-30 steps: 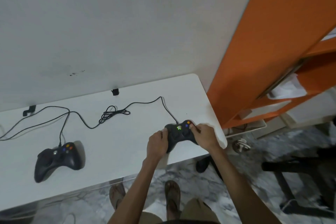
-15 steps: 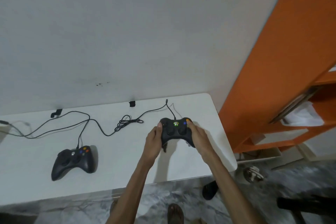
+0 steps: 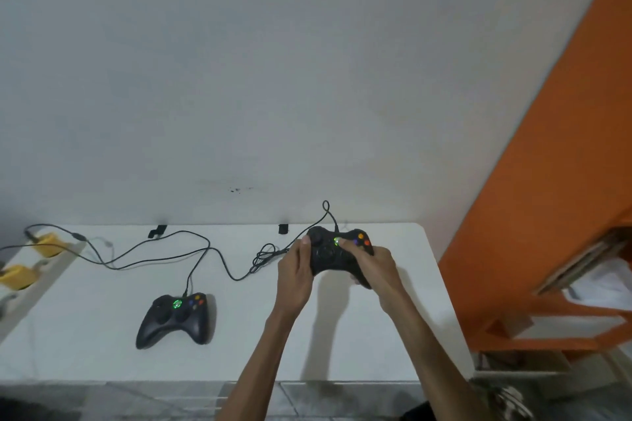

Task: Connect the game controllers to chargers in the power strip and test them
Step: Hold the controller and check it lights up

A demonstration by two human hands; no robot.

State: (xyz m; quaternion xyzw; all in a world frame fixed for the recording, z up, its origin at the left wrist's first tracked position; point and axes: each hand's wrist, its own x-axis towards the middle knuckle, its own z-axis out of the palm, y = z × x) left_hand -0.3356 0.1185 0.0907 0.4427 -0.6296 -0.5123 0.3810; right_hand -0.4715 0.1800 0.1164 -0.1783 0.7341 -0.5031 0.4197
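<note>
Both my hands hold a black wired game controller point(image 3: 330, 256) above the right part of the white table point(image 3: 393, 345). My left hand point(image 3: 294, 270) grips its left handle, thumb near the left stick. My right hand point(image 3: 376, 261) grips the right handle, thumb by the lit green centre light. A second black controller point(image 3: 174, 318) lies flat on the table to the left, its centre light glowing green. Black cables point(image 3: 205, 249) run from both controllers leftward to two yellow chargers point(image 3: 49, 243) plugged into a white power strip point(image 3: 37, 278) at the left edge.
A grey-white wall rises right behind the table. An orange shelf unit point(image 3: 561, 181) stands close to the table's right end, with white cloth on a shelf. Two small black clips point(image 3: 283, 228) sit at the table's back edge. Tiled floor shows below.
The view has tilted up and shifted left, bringing the power strip and yellow chargers into sight. My hands still hold the right controller, now raised farther from me. The left controller's light now glows green.
</note>
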